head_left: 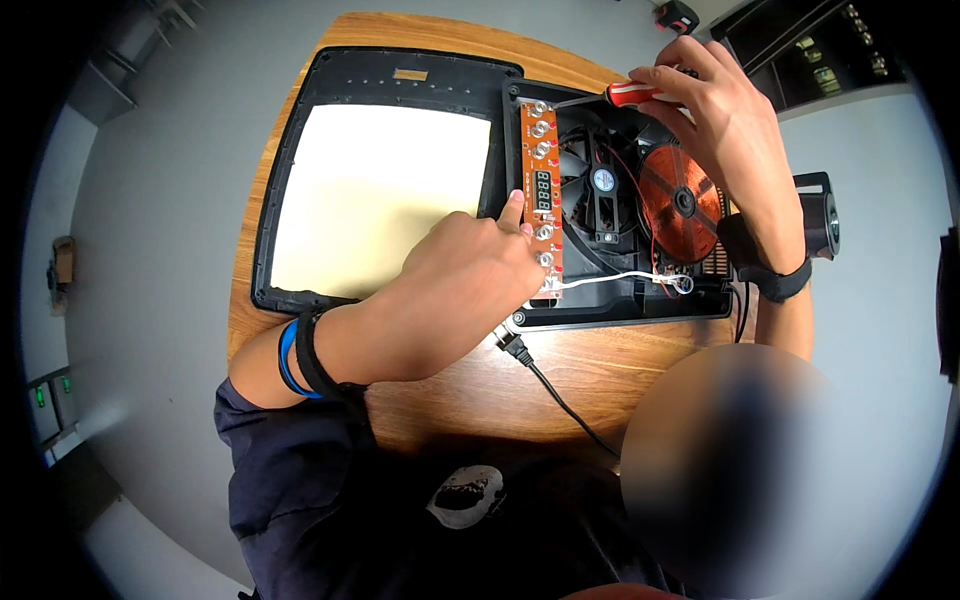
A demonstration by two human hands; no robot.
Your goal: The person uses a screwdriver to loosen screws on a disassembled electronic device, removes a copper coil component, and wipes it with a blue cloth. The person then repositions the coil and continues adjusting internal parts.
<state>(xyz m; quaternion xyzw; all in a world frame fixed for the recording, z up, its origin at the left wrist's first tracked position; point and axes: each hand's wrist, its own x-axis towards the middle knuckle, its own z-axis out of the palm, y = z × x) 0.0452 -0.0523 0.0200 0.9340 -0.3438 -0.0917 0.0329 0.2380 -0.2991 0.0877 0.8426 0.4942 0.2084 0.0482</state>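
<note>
Black cord (562, 392): on desk (450, 415), nr its near edge; plug end is by the case's near L corner.
L hand (470, 265): comes over the lid's near R corner to the board. One finger sticks out, its tip at the board's L edge; the rest curl down. Can't tell if they pinch anything, the hand hides it.
White wire (605, 279): goes from the board's near end to the case's near R corner.
Open case (630, 318): black, on the R part of desk.
Orange board (529, 165): long & thin, along the case's L wall, long way near to far. Has a no. display (543, 192) abt halfway & round silver bits.
Copper coil (680, 190): big flat ring, R side of case.
Fan (578, 165): black, btwn board & coil.
Black lid (395, 73): L of case, nr the desk's L edge, w/ a big pale sheet (385, 190) on it.
R hand (715, 110): over the case's far R corner, fingers & thumb pinching the screwdriver's handle.
Screwdriver (630, 94): red grip, thin rod pointing L, abt straight across the board's long way. Board's far end is L of this grip; R hand is nearer that end, L hand nearer the other. Can't tell if the tip touches.
Red & black thing (677, 17): past desk's far edge, on floor.
</note>
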